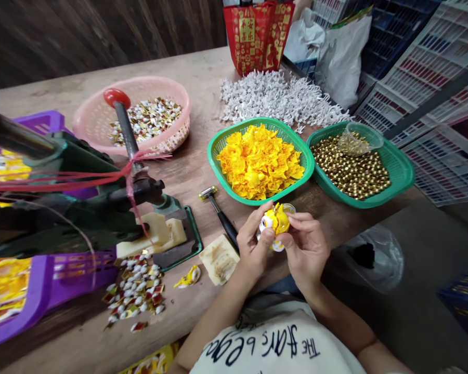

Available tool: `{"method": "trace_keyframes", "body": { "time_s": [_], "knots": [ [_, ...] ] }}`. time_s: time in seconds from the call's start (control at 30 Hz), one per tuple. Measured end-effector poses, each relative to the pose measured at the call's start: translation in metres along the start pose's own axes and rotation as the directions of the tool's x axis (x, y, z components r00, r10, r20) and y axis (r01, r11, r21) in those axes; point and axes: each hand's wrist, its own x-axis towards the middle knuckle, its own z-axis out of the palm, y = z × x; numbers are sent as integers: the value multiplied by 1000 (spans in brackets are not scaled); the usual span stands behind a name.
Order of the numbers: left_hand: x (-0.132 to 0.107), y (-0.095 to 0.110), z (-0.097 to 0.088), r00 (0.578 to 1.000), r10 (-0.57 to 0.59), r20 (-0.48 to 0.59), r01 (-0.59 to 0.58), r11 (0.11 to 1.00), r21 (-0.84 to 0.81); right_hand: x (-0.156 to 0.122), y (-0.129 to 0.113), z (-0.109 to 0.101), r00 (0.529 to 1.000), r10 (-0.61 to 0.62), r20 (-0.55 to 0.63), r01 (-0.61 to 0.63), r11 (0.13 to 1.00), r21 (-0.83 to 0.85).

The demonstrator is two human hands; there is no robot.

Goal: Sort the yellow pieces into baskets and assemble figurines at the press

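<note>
A small yellow and white plastic toy figure (281, 222) is held between both hands, just above the table's front edge. My left hand (254, 245) pinches its white side with thumb and fingers. On the other side, my right hand (307, 250) has its thumb and fingertips closed on the yellow part. Left of my hands lie a hammer (222, 215) with a black handle and a worn cream block (219, 259). Another yellow and white piece (187, 277) rests beside the block. My fingers hide part of the figure.
Green baskets hold yellow plastic parts (259, 161) and gold beads (351, 166). White parts (276, 96) are heaped behind. A green hand press (78, 182) stands left, near loose white and red-gold pieces (138, 285), a pink basket (171, 91) and a purple crate (74, 270).
</note>
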Motion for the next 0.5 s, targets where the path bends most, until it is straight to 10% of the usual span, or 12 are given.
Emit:
{"method": "trace_keyframes", "body": {
  "time_s": [0.5],
  "knots": [
    [8, -1, 4, 991, 7, 132, -6, 1000, -10, -14, 7, -14, 958, -279, 70, 288, 923, -254]
  ]
}}
